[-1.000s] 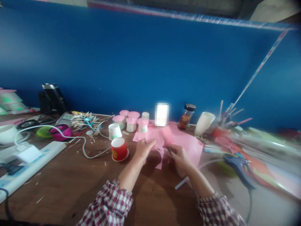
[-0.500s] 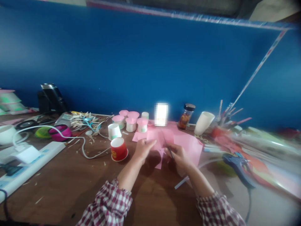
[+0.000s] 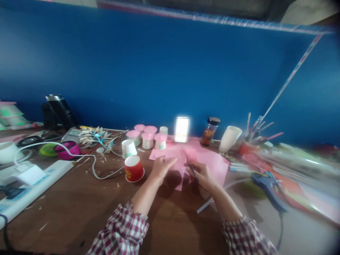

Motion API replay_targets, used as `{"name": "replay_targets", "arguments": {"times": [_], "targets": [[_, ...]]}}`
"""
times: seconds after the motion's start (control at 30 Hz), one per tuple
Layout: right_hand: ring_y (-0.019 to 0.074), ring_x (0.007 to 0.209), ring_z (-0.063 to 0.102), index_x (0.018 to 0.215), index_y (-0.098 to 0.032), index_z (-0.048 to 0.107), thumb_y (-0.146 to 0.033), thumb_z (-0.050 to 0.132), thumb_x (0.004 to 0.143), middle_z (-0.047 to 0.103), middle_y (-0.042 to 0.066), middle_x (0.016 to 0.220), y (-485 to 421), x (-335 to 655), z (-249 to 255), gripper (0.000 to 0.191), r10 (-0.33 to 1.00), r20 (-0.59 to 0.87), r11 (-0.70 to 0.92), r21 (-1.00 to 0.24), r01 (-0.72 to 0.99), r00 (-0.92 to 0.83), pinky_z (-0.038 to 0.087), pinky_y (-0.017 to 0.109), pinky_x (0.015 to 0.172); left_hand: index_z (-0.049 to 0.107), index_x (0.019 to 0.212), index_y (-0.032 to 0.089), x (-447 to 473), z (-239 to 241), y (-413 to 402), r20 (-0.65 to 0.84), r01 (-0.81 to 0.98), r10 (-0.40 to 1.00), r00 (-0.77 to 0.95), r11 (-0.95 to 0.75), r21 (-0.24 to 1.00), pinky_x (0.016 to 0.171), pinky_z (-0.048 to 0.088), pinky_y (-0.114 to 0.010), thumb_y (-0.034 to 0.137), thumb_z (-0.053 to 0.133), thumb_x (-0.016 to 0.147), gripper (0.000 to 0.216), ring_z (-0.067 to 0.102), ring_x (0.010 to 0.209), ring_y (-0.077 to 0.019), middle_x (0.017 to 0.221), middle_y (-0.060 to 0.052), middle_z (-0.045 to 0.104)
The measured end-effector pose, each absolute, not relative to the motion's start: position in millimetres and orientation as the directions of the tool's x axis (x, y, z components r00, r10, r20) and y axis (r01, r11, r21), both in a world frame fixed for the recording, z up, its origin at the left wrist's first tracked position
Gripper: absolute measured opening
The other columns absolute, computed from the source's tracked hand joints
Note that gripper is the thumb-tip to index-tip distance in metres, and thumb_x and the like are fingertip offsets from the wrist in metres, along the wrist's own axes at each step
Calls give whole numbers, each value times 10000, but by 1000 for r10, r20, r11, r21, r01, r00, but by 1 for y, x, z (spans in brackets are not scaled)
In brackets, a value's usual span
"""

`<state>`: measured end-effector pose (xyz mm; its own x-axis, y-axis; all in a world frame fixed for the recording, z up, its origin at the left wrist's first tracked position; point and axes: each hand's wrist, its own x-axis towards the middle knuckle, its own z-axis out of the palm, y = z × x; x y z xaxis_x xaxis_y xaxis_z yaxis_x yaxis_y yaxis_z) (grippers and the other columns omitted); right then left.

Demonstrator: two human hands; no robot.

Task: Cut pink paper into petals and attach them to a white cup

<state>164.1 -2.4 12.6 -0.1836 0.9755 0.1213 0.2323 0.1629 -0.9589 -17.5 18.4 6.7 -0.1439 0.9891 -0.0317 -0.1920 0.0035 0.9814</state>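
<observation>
In the head view, my left hand (image 3: 160, 169) pinches a piece of pink paper (image 3: 177, 158) between thumb and fingers, holding it above the table. My right hand (image 3: 201, 174) is closed around dark scissors (image 3: 194, 173), whose blades meet the paper's right side; their tips are hard to make out. A flap of the paper leans away to the right of the blades. Under both hands lie larger pink sheets (image 3: 212, 163) and a narrow pink offcut. A red paper cup (image 3: 134, 169) stands upside down to the left of my left hand.
Several small cups with pink discs on top (image 3: 147, 140) stand behind the red cup. A lit phone (image 3: 182, 130), a dark-lidded jar (image 3: 210, 131) and a white cup (image 3: 230, 139) line the blue wall. At right lies a glue gun (image 3: 269, 191); at left, a power strip (image 3: 37, 186) trails a white cable.
The scissors have cut further into the pink paper, and its right part now folds away from the left part. Both hands stay nearly in place.
</observation>
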Motion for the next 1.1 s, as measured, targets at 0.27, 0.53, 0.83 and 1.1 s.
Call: {"name": "replay_targets", "arguments": {"times": [0.27, 0.53, 0.83, 1.1], "targets": [[103, 380, 487, 941, -115, 695, -460, 692, 721, 540, -42, 470, 6, 165, -4, 408, 989, 62, 85, -981, 174, -133, 405, 223, 375, 701, 658, 120, -18, 1, 24, -55, -130, 966, -251, 23, 991, 588, 440, -289, 377, 819, 519, 315, 613, 615, -208, 571, -41, 646], [110, 430, 534, 953, -123, 634, -507, 739, 633, 573, -31, 514, 15, 167, -1, 511, 986, 48, 52, -998, -24, 159, 411, 218, 409, 712, 856, 99, -21, 1, 26, -106, -117, 970, -219, 82, 990, 663, 476, -321, 403, 761, 613, 392, 642, 737, -232, 772, -106, 704], [131, 515, 534, 1023, -197, 488, -496, 730, 649, 573, -50, 591, 16, 172, 2, 536, 919, 193, 200, -980, 14, 345, 416, 230, 463, 672, 784, 123, -21, -15, 33, -21, -173, 970, -240, -21, 985, 499, 410, -233, 278, 656, 672, 192, 580, 576, -154, 647, -38, 650], [129, 495, 470, 651, -215, 444, -470, 675, 709, 498, -45, 521, 16, 173, -5, 349, 900, 312, 205, -920, 334, 305, 375, 240, 477, 645, 862, 127, -11, -18, 27, -27, -234, 984, -177, -16, 972, 535, 441, -239, 238, 691, 632, 260, 616, 617, -164, 709, -39, 672]]}}
